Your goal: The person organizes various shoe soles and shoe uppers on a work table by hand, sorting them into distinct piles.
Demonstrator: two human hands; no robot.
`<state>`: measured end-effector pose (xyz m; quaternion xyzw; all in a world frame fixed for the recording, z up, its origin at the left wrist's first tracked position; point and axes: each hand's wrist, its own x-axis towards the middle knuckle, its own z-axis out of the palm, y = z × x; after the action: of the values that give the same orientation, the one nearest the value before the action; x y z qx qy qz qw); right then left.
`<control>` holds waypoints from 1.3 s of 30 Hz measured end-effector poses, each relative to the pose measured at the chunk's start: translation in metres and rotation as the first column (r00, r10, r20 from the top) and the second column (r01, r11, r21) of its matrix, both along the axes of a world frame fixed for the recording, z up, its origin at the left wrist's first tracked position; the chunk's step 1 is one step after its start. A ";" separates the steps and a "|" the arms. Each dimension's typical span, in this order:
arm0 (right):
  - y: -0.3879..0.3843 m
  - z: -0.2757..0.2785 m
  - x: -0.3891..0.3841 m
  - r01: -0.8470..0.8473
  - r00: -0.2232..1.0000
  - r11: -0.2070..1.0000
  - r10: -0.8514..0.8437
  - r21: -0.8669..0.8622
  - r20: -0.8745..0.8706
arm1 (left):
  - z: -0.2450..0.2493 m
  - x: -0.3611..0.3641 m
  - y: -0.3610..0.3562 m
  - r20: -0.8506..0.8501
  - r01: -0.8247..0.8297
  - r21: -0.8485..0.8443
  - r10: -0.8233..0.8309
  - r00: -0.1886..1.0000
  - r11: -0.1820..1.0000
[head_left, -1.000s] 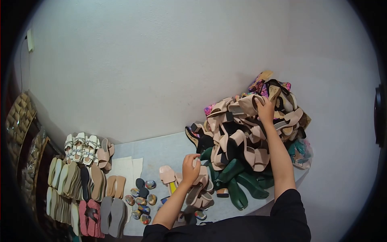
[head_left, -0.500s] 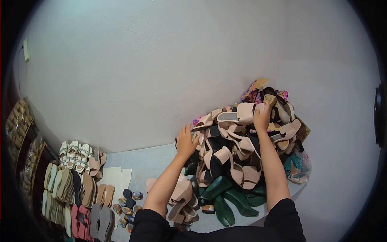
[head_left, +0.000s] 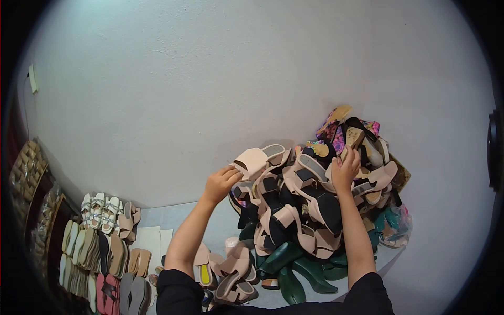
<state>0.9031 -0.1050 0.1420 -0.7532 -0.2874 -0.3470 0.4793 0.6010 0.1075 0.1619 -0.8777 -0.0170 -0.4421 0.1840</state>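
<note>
My left hand (head_left: pixel 223 184) is closed on the toe end of a pale pink sandal (head_left: pixel 250 162), held at the upper left side of a large heap of shoes. My right hand (head_left: pixel 345 169) has its fingers bent over the right part of the heap, at the end of another pink sandal (head_left: pixel 314 168); whether it grips that sandal is hard to tell. Between and below the hands lie many pink heeled sandals (head_left: pixel 286 216), tangled together, some with black soles turned up.
Green shoe lasts (head_left: pixel 291 283) lie below the heap, and more pink sandals (head_left: pixel 236 262) nearer me. Floral shoes (head_left: pixel 331 123) top the back. Rows of insoles (head_left: pixel 84 241) and white sandals (head_left: pixel 100 210) stand at left. A plastic bag (head_left: pixel 396 226) is at right.
My left hand has moved left and now holds a pink sandal. My right hand has shifted slightly down, off the sandal it held at the top of the heap. The view has shifted slightly.
</note>
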 end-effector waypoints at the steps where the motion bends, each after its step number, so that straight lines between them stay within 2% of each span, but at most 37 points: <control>1: 0.002 0.009 -0.010 -0.121 0.992 0.992 0.122 -0.045 0.021 | 0.009 -0.010 -0.002 -0.016 0.013 0.043 -0.012 1.000 0.999; 3: 0.003 0.033 -0.037 -0.351 0.931 0.926 0.361 -0.141 0.050 | 0.024 -0.032 -0.007 -0.064 0.018 0.119 -0.011 0.998 0.993; 5: -0.002 0.062 -0.074 -0.460 0.846 0.792 0.529 -0.403 0.074 | 0.036 -0.053 -0.017 -0.086 0.049 0.167 -0.035 0.996 0.985; 6: 0.000 0.070 -0.088 -0.490 0.791 0.695 0.608 -0.526 0.067 | 0.039 -0.063 -0.022 -0.099 0.059 0.196 -0.040 0.994 0.979; 9: 0.011 0.074 -0.113 -0.620 0.638 0.363 0.749 -0.696 -0.178 | 0.037 -0.089 -0.034 -0.091 0.066 0.187 -0.050 0.995 0.980; 10: 0.018 0.067 -0.113 -0.686 0.507 0.238 0.834 -0.687 -0.218 | 0.034 -0.097 -0.037 -0.089 0.054 0.159 -0.041 0.995 0.986; 12: 0.017 0.058 -0.130 -0.754 0.501 0.134 0.751 -0.642 -0.431 | 0.028 -0.110 -0.044 -0.087 0.032 0.102 -0.023 0.996 0.994; 13: 0.016 0.056 -0.138 -0.783 0.493 0.092 0.695 -0.615 -0.524 | 0.026 -0.113 -0.044 -0.024 -0.004 0.036 0.005 1.000 0.999; 14: 0.006 0.052 -0.151 -0.739 0.556 0.257 0.754 -0.622 -0.350 | 0.020 -0.116 -0.043 0.033 -0.035 -0.038 0.037 0.999 0.999; 15: -0.001 0.050 -0.160 -0.762 0.581 0.322 0.724 -0.562 -0.373 | 0.012 -0.120 -0.043 0.087 -0.061 -0.111 0.071 0.994 0.992; 16: -0.008 0.047 -0.168 -0.774 0.604 0.388 0.689 -0.500 -0.400 | 0.001 -0.123 -0.044 0.187 -0.111 -0.293 0.171 0.967 0.950; 17: -0.018 0.043 -0.177 -0.778 0.623 0.450 0.646 -0.439 -0.441 | -0.007 -0.130 -0.048 0.240 -0.145 -0.356 0.241 0.941 0.923; 18: -0.029 0.042 -0.185 -0.757 0.652 0.541 0.654 -0.366 -0.383 | -0.007 -0.133 -0.054 0.282 -0.176 -0.426 0.315 0.906 0.888; 19: -0.038 0.036 -0.187 -0.783 0.620 0.548 0.649 -0.294 -0.442 | -0.013 -0.136 -0.060 0.314 -0.203 -0.497 0.392 0.865 0.844; 20: -0.048 0.026 -0.190 -0.791 0.604 0.569 0.666 -0.226 -0.437 | -0.024 -0.140 -0.067 0.307 -0.146 -0.613 0.405 0.861 0.776; 21: -0.054 0.018 -0.193 -0.793 0.594 0.590 0.690 -0.154 -0.414 | -0.037 -0.144 -0.071 0.267 -0.149 -0.642 0.402 0.876 0.752; 22: -0.066 0.013 -0.201 -0.824 0.512 0.563 0.690 -0.063 -0.512 | -0.057 -0.149 -0.076 0.225 -0.154 -0.671 0.397 0.890 0.725; 24: -0.085 -0.003 -0.215 -0.818 0.521 0.560 0.625 -0.132 -0.581 | -0.089 -0.151 -0.087 0.194 -0.126 -0.728 0.379 0.905 0.674; 25: -0.093 -0.010 -0.225 -0.810 0.526 0.561 0.569 -0.169 -0.632 | -0.101 -0.149 -0.095 0.176 -0.095 -0.793 0.376 0.910 0.601; 27: -0.102 -0.029 -0.249 -0.837 0.310 0.546 0.532 0.039 -0.788 | -0.121 -0.144 -0.109 0.139 -0.035 -0.898 0.359 0.923 0.438; 29: -0.100 -0.076 -0.266 -0.834 0.405 0.548 0.527 -0.065 -0.747 | -0.151 -0.137 -0.110 0.186 0.095 -0.961 0.353 0.917 0.259; 30: -0.098 -0.093 -0.276 -0.852 0.369 0.521 0.542 -0.042 -0.755 | -0.166 -0.133 -0.110 0.207 0.158 -0.974 0.351 0.913 0.164; 32: -0.092 -0.132 -0.287 -0.894 0.268 0.448 0.590 0.032 -0.761 | -0.191 -0.123 -0.116 0.122 0.089 -0.988 0.283 0.951 0.126; 33: -0.093 -0.127 -0.290 -0.908 0.275 0.419 0.583 -0.007 -0.765 | -0.199 -0.119 -0.122 0.079 0.053 -0.992 0.246 0.966 0.110; 34: -0.092 -0.128 -0.286 -0.906 0.345 0.415 0.609 -0.084 -0.714 | -0.204 -0.114 -0.132 0.005 -0.017 -0.991 0.171 0.985 0.131; 35: -0.090 -0.127 -0.282 -0.897 0.409 0.413 0.633 -0.160 -0.657 | -0.213 -0.109 -0.140 -0.110 -0.141 -0.964 0.144 0.983 0.224; 37: -0.082 -0.111 -0.265 -0.814 0.573 0.548 0.698 -0.194 -0.429 | -0.225 -0.102 -0.155 -0.344 -0.367 -0.837 0.131 0.930 0.406; 39: -0.072 -0.087 -0.241 -0.720 0.691 0.673 0.669 -0.171 -0.276 | -0.217 -0.096 -0.170 -0.412 -0.461 -0.829 0.211 0.886 0.317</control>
<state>0.6621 -0.1766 0.0552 -0.6726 -0.5496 -0.0224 0.4950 0.5047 -0.0627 -0.0551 -0.8525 -0.4175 -0.2070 -0.2368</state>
